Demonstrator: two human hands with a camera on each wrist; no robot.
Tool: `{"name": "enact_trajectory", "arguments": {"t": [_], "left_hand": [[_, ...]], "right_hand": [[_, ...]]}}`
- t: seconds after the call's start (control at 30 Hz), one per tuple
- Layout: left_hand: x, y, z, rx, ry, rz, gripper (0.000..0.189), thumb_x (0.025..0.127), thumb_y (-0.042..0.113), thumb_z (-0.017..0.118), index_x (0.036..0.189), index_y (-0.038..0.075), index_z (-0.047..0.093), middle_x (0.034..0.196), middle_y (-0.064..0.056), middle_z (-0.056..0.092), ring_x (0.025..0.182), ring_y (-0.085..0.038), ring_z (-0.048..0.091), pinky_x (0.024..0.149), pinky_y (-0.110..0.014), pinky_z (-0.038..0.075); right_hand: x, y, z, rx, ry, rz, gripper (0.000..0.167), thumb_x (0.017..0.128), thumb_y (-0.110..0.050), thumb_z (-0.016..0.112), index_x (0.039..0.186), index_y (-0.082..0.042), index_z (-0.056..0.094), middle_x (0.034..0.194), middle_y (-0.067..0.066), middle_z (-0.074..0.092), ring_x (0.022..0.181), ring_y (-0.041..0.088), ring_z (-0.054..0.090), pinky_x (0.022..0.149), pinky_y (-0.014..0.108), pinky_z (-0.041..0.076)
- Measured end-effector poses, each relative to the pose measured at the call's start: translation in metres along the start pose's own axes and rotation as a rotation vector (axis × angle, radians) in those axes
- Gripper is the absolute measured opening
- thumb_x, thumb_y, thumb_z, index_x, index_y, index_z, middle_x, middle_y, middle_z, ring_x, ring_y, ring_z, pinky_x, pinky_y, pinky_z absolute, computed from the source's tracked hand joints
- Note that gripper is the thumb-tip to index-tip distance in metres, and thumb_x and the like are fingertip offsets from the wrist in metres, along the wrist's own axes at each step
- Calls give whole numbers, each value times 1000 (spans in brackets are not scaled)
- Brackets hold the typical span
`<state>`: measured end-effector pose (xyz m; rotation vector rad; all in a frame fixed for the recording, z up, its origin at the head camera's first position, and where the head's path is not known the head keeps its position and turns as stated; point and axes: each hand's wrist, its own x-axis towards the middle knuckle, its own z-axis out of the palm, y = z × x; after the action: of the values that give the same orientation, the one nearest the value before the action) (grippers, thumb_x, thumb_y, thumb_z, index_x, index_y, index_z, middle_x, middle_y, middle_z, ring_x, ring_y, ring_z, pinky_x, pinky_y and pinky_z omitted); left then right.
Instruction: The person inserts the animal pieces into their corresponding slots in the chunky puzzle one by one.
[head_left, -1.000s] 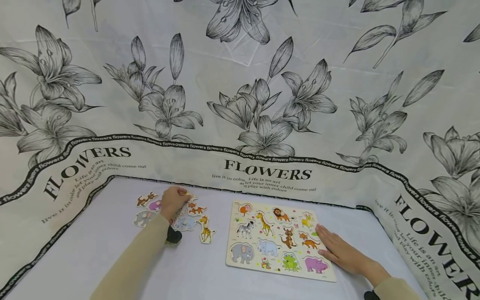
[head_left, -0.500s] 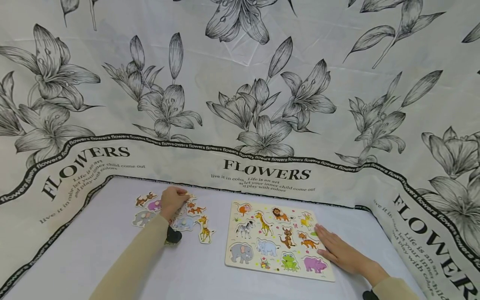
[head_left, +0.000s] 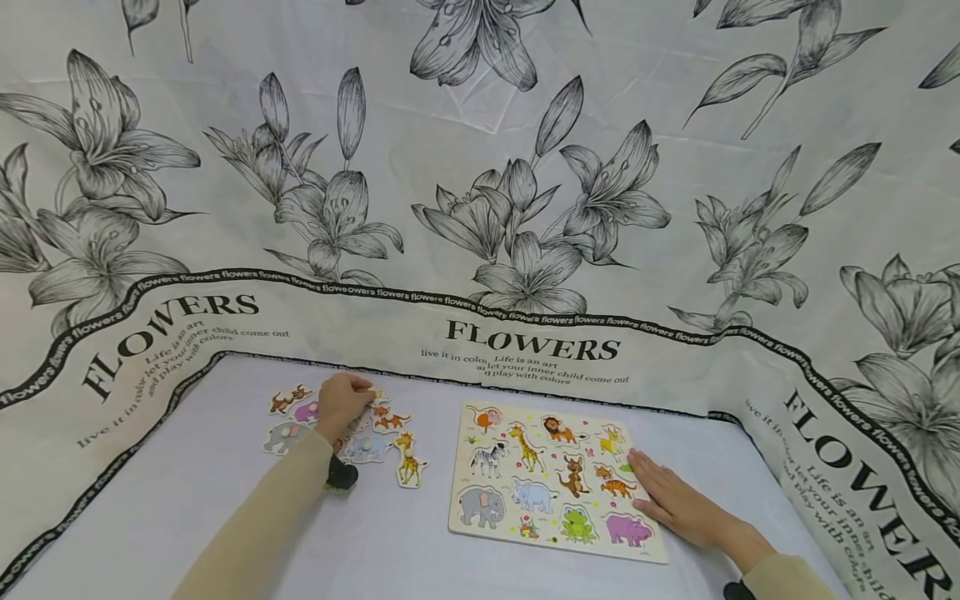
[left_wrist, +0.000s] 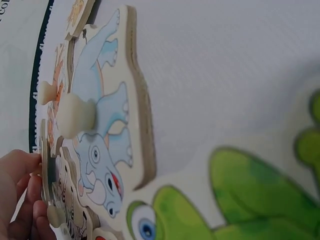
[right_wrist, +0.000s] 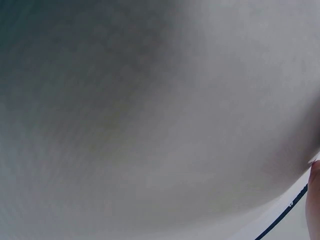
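Note:
At the back of a cluster of wooden animal puzzle pieces, my left hand [head_left: 345, 404] pinches a puzzle piece [left_wrist: 45, 172], seen edge-on in the left wrist view; its animal cannot be made out. Close by lie a rhino piece [left_wrist: 107, 107] with a pale knob, a tiger piece [head_left: 390, 418] and a giraffe piece [head_left: 408, 461]. A frog piece [left_wrist: 250, 205] shows near the wrist camera. My right hand [head_left: 682, 504] rests with straight fingers on the right edge of the puzzle board [head_left: 510, 533], which is printed with animals. The right wrist view shows mostly blurred pale cloth.
Left of my left hand lie an elephant piece [head_left: 283, 437], a purple hippo piece [head_left: 306, 412] and a kangaroo piece [head_left: 289, 399]. A white cloth [head_left: 390, 542] covers the table. Flower-printed fabric [head_left: 480, 208] rises behind and along the sides.
Both hands stay nearly where they were. The left hand and its sleeve have shifted very slightly left in the head view, as has the whole scene.

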<state>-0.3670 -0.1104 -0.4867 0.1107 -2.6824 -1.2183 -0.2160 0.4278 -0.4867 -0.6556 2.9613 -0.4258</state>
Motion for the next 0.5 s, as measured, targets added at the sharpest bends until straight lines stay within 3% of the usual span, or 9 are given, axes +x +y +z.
{"name": "enact_trajectory", "arguments": {"t": [0.27,0.5], "left_hand": [[-4,5,-7,-13,-31,15,21,86,16,69,101,3,73,95,-14,73,84,-23,66,77,-39,52],[-11,6,-8,2,-34,63,19,85,16,70,98,4,74,92,-12,73,78,-20,66,68,-33,52]], "right_hand": [[1,-1,-2,2,-1,24,70,100,-43,44,151,-2,22,157,23,20,129,-24,-16,100,-3,-12],[1,-1,-1,4,-8,29,70,99,-43,45,151,-2,22,157,23,20,129,-24,-16,99,-3,-13]]}}
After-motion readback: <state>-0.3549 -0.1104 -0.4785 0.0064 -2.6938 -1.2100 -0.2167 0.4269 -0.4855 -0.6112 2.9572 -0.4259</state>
